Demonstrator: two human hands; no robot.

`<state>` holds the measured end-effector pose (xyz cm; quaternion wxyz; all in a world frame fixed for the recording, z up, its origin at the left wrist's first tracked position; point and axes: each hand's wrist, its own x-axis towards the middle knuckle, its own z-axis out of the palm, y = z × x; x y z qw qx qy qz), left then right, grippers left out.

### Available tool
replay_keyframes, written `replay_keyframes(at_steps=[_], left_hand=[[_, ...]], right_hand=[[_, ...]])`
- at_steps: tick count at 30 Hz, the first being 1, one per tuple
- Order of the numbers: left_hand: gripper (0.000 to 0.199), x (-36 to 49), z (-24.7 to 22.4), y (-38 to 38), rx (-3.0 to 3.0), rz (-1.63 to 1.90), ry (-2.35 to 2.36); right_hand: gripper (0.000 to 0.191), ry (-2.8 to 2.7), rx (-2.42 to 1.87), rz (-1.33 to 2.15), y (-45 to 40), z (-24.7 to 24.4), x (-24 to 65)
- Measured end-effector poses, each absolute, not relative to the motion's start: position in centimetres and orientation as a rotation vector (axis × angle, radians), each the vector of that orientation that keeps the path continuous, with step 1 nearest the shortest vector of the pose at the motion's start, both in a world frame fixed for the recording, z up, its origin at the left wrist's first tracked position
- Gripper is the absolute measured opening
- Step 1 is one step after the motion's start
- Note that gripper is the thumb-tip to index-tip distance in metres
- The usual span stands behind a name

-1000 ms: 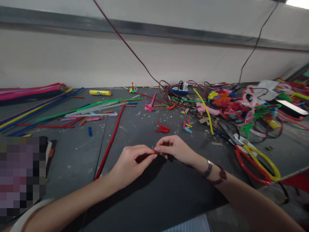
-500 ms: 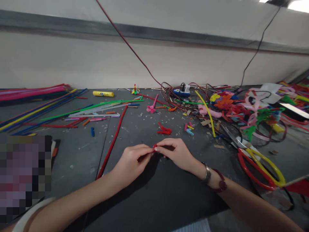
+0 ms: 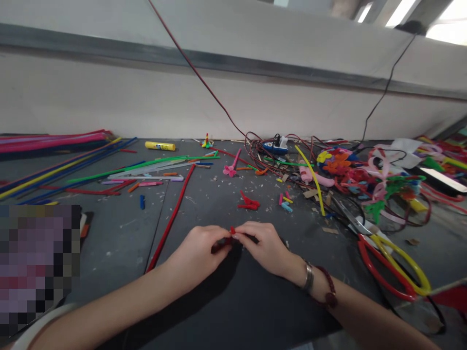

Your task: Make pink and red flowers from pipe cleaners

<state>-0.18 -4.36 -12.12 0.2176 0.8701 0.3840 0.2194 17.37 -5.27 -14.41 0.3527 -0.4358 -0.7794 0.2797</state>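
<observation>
Between my fingertips is a small red piece of pipe cleaner (image 3: 232,230), mostly covered by the fingers. My left hand (image 3: 204,250) pinches it from the left, and my right hand (image 3: 264,245) pinches it from the right, the two meeting over the dark tabletop. Just beyond them lie several bent red pipe cleaner pieces (image 3: 248,201) in a small cluster. A long red pipe cleaner (image 3: 171,218) stretches along the table to the left of my left hand. Short pink, yellow and blue bits (image 3: 286,203) lie past my right hand.
Scissors (image 3: 392,262) with red and yellow handles lie at right, near a heap of colourful fuzzy shapes (image 3: 339,163). Loose pipe cleaners (image 3: 91,170) and a yellow glue stick (image 3: 159,146) are at left. Behind stand tangled cables (image 3: 255,146), a hot glue gun (image 3: 315,177) and a pale wall (image 3: 120,97).
The view has tilted up slightly. Both hands stay together at the small red piece, and its red tip now sticks up a little more between the fingers.
</observation>
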Motion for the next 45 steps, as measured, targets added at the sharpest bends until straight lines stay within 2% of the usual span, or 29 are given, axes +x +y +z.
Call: replay_keyframes(at_steps=[5,9,17,26,34,45], left_hand=[[0.015,-0.3,-10.6,-4.4,2.389,0.426,1.094],[0.023,-0.8,-10.6,-4.4,2.427,0.415,1.096],[0.021,-1.5,-10.1,-3.9,2.484,0.523,1.034],[0.011,-1.1,-9.7,-3.0,2.336,0.437,1.005],[0.019,-1.2,-10.5,-3.2,2.475,0.327,0.910],[0.017,-0.9,-10.2,-3.0,2.310,0.368,0.972]], right_hand=[[0.018,-2.055,-1.148,0.718,-5.5,-14.1,17.1],[0.017,-2.041,-1.142,0.736,-5.6,-13.9,16.9],[0.014,-2.212,-1.051,0.836,-5.6,-13.8,17.2],[0.016,-2.312,-1.011,0.850,-5.7,-13.5,17.7],[0.013,-2.390,-1.054,0.750,-5.5,-13.8,18.0],[0.016,-2.285,-0.990,0.694,-5.3,-13.5,18.3]])
